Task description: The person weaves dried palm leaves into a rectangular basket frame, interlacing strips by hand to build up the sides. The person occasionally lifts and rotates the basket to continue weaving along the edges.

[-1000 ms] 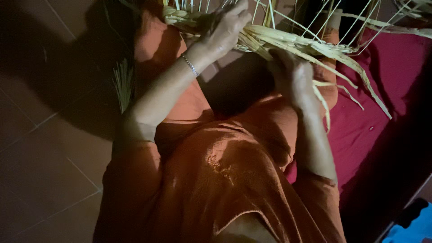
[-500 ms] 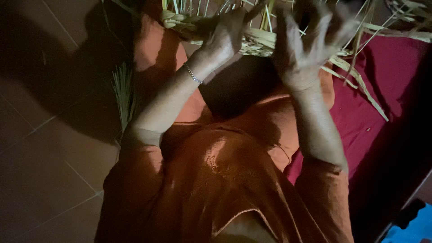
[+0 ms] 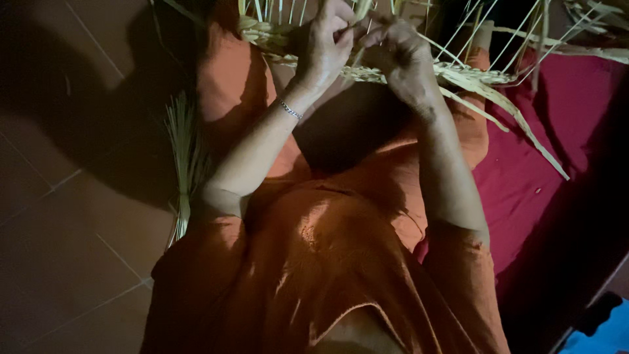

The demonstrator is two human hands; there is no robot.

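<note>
On the brown tiled floor [image 3: 59,196] at the left lies a bundle of pale green leaf strips [image 3: 185,154], long axis running away from the person. Across the orange-clad lap, the half-woven band of pale straw strips [image 3: 458,72] runs left to right, braced for working; left hand [image 3: 324,49] and right hand [image 3: 400,56] pinch strands together above it, fingers closed.

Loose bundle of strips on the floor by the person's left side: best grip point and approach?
Probably grip the bundle of strips at its narrow lower end near, where the strips seem gathered tight; higher up they fan out and would splay. Come from the open tiled floor side, as the orange garment crowds the other. Both hands, left hand and right hand, are busy on the woven piece.
</note>
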